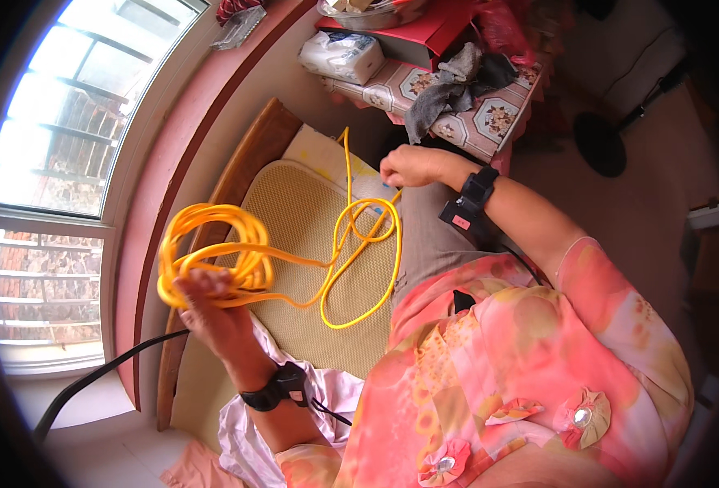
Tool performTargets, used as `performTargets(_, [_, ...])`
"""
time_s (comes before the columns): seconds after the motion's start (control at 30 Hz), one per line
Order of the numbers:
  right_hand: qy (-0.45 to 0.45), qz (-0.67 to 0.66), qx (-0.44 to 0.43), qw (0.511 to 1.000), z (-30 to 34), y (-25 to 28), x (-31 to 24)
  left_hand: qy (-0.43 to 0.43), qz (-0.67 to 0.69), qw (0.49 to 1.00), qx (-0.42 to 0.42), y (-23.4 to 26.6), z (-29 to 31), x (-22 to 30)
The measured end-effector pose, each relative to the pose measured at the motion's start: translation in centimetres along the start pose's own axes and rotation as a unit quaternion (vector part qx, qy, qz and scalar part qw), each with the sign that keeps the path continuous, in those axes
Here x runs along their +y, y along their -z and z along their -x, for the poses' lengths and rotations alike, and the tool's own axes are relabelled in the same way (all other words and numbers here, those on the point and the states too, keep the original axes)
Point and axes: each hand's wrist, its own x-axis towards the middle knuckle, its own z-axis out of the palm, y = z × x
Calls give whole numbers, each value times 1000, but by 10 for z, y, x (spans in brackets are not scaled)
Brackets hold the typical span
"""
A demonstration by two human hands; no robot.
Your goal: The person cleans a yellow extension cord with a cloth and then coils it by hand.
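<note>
A thick coil of yellow cable (pixel 213 213) hangs in my left hand (pixel 213 313), whose fingers are closed around its lower side. From the coil, two strands run right to loose loops of the same cable over a woven mat (pixel 294 236). One stretch rises from these loops toward the back of the seat. My right hand (pixel 412 167) is closed beyond my knee, fingers curled down, with a strand of the cable leading up to it. The exact grip there is partly hidden. Black bands with small boxes sit on both my wrists.
A barred window (pixel 50 203) and pink sill lie to the left. At the back, a table with a patterned cloth (pixel 497 118) holds a tissue pack (pixel 343 58), a red box (pixel 412 41) and a grey cloth (pixel 440 98). A black cord (pixel 99 366) runs at lower left.
</note>
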Motion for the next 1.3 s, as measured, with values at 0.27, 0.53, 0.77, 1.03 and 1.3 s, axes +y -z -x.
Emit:
performTargets(0.27, [-103,86,-164,977,-32,-86,-7,-207,-55,962,169,9,-50,91])
performTargets(0.53, [-55,116,-49,990,-31,-119,19,-196,-268,910,248,10,-66,77])
performTargets(0.77, [54,-90,-43,994,-35,-59,-15,-134,-215,946,203,82,-82,61])
performTargets(1.03, [10,-68,252,965,-57,-5,6,-10,-186,959,213,98,-70,49])
performTargets(1.3, [-60,-455,80,885,-40,88,-103,174,-138,964,146,95,-32,28])
